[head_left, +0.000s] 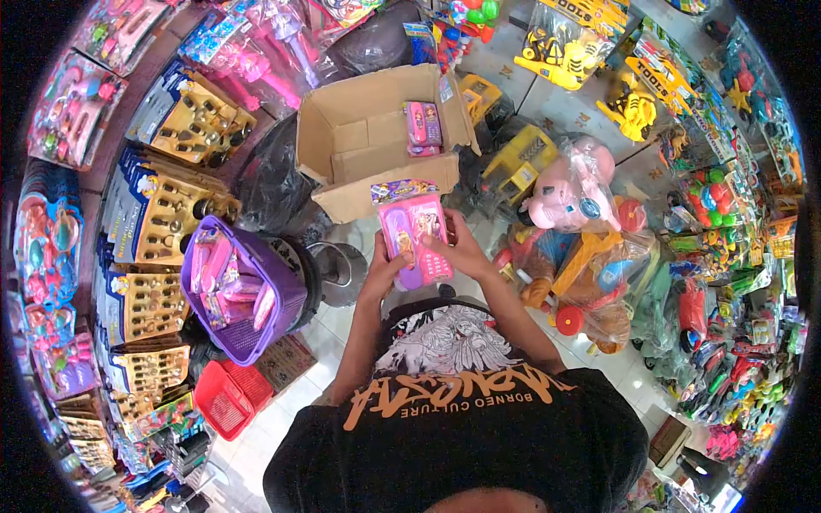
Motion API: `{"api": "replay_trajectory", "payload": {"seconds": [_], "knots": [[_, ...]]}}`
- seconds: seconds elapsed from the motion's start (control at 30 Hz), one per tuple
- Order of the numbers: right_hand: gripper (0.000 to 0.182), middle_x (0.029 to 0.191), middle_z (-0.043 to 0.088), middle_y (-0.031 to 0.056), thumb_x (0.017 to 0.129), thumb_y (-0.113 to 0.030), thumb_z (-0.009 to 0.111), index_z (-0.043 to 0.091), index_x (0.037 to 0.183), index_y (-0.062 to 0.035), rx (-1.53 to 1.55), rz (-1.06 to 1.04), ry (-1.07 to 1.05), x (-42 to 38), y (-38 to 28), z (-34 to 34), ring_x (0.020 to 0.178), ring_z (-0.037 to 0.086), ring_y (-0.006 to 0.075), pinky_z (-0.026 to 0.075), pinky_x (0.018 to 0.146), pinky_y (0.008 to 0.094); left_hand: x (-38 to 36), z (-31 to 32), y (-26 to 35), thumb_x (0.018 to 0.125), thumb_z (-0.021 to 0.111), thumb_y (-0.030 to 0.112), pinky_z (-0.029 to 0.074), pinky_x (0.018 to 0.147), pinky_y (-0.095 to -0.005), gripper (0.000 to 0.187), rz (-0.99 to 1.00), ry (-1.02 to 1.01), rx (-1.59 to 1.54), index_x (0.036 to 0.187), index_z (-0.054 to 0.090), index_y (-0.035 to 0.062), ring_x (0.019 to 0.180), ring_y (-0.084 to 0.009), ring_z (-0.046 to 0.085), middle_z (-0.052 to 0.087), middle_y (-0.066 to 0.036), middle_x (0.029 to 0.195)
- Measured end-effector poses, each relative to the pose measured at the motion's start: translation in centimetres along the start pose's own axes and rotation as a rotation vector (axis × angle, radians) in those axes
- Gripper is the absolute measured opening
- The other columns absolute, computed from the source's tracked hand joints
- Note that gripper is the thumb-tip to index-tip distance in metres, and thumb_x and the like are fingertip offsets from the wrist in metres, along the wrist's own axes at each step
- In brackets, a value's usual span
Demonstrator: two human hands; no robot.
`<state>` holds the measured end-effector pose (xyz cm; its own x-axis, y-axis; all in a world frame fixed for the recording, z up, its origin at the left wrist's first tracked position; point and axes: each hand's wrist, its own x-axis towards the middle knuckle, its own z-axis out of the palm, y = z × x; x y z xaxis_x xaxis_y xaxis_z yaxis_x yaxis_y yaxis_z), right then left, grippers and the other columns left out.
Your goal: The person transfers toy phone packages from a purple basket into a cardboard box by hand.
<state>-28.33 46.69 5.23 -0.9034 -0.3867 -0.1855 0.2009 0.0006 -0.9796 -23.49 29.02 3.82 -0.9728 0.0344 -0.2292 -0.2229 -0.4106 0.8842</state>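
Between both hands, in front of my shirt, is a pink and purple toy pack (412, 224) in clear wrap with a printed header card. My left hand (384, 262) grips its left edge, thumb on the front. My right hand (463, 250) holds the right edge, its thumb also on the front. Just beyond the pack stands an open cardboard box (342, 158) with a few similar pink packs (423, 125) in its right corner. At the left, a purple basket (248, 342) holds several pink packs (227, 282).
A red basket (229, 402) sits on the floor below the purple one. Carded toy sets (184, 209) line the left wall. Bagged ride-on toys (590, 274) and a pink plastic toy (571, 188) crowd the right. A metal stool (338, 267) stands beside the purple basket.
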Motion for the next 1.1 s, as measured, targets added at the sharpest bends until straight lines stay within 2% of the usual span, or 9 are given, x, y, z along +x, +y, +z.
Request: {"api": "replay_trajectory", "payload": {"seconds": [0.23, 0.43, 0.63, 0.7, 0.77, 0.8, 0.83, 0.9, 1.1], "knots": [[0.066, 0.110, 0.052, 0.0111, 0.079, -0.024, 0.067, 0.027, 0.128, -0.0035, -0.009, -0.056, 0.023, 7.2, -0.9, -3.3, 0.100, 0.052, 0.0168, 0.043, 0.085, 0.0328, 8.2, -1.1, 1.9, 0.072, 0.069, 0.015, 0.043, 0.087, -0.0317, 0.073, 0.003, -0.147, 0.091, 0.128, 0.024, 0.0044, 0.106, -0.0182, 0.045, 0.043, -0.009, 0.115], [0.064, 0.112, 0.052, 0.0110, 0.080, -0.021, 0.066, 0.029, 0.128, -0.0017, -0.064, -0.055, 0.119, 17.0, -2.6, -3.9, 0.101, 0.051, 0.0166, 0.044, 0.086, 0.0316, 16.6, -2.0, 6.5, 0.075, 0.065, 0.015, 0.045, 0.080, -0.0280, 0.063, -0.008, -0.195, 0.128, 0.126, 0.029, 0.0024, 0.095, -0.0144, 0.050, 0.049, -0.008, 0.109], [0.063, 0.119, 0.049, 0.0111, 0.081, -0.021, 0.065, 0.029, 0.129, -0.0004, -0.079, 0.054, -0.037, 24.3, -2.9, -2.6, 0.108, 0.048, 0.0185, 0.039, 0.092, 0.0315, 23.5, -7.3, 5.6, 0.076, 0.062, 0.016, 0.044, 0.077, -0.0280, 0.056, -0.053, 0.017, -0.022, 0.122, 0.032, 0.0025, 0.089, -0.0134, 0.050, 0.049, -0.007, 0.106], [0.060, 0.120, 0.049, 0.0107, 0.082, -0.021, 0.064, 0.032, 0.128, -0.0001, -0.130, 0.000, -0.011, 26.2, -1.3, -4.2, 0.109, 0.048, 0.0177, 0.037, 0.094, 0.0309, 25.7, -9.2, 5.0, 0.076, 0.062, 0.017, 0.044, 0.078, -0.0288, 0.057, -0.128, 0.033, -0.037, 0.123, 0.031, 0.0026, 0.090, -0.0144, 0.050, 0.049, -0.008, 0.106], [0.049, 0.118, 0.050, 0.0088, 0.083, -0.020, 0.062, 0.040, 0.122, -0.0013, -0.483, -0.156, 0.205, 27.4, -0.6, -5.7, 0.109, 0.047, 0.0160, 0.038, 0.093, 0.0311, 28.3, -11.7, 3.3, 0.076, 0.062, 0.018, 0.044, 0.079, -0.0296, 0.059, -0.210, 0.051, -0.046, 0.124, 0.030, 0.0027, 0.092, -0.0154, 0.050, 0.049, -0.009, 0.107], [0.053, 0.110, 0.052, 0.0162, 0.077, -0.027, 0.067, 0.045, 0.117, 0.0004, -0.125, -0.137, 0.283, 26.8, -2.4, -5.4, 0.103, 0.051, 0.0275, 0.041, 0.088, 0.0364, 30.0, -13.4, 1.4, 0.076, 0.062, 0.019, 0.044, 0.080, -0.0305, 0.061, -0.238, 0.088, 0.005, 0.124, 0.029, 0.0027, 0.093, -0.0165, 0.050, 0.049, -0.009, 0.108], [0.053, 0.110, 0.052, 0.0162, 0.077, -0.027, 0.067, 0.045, 0.117, 0.0004, -0.120, -0.126, 0.292, 27.1, -1.5, -6.6, 0.103, 0.051, 0.0275, 0.041, 0.088, 0.0364, 31.2, -14.0, 1.0, 0.076, 0.063, 0.019, 0.044, 0.081, -0.0313, 0.063, -0.264, 0.124, 0.058, 0.125, 0.028, 0.0028, 0.095, -0.0176, 0.050, 0.049, -0.010, 0.109], [0.050, 0.106, 0.053, 0.0174, 0.072, -0.020, 0.068, 0.047, 0.114, -0.0038, -0.701, -0.325, 0.524, 27.5, 0.0, -9.7, 0.101, 0.050, 0.0336, 0.041, 0.086, 0.0397, 32.9, -14.7, 0.3, 0.076, 0.063, 0.021, 0.043, 0.083, -0.0323, 0.066, -0.263, 0.151, 0.107, 0.127, 0.026, 0.0029, 0.096, -0.0191, 0.051, 0.049, -0.011, 0.111], [0.049, 0.108, 0.051, 0.0188, 0.072, -0.019, 0.065, 0.046, 0.116, -0.0066, -0.951, -0.062, 0.580, 28.1, 3.7, -12.1, 0.105, 0.045, 0.0348, 0.037, 0.091, 0.0387, 38.2, -18.5, -4.9, 0.075, 0.066, 0.018, 0.044, 0.081, -0.0324, 0.068, -0.244, 0.130, 0.279, 0.126, 0.024, 0.0011, 0.095, -0.0195, 0.052, 0.051, -0.012, 0.108]]}}
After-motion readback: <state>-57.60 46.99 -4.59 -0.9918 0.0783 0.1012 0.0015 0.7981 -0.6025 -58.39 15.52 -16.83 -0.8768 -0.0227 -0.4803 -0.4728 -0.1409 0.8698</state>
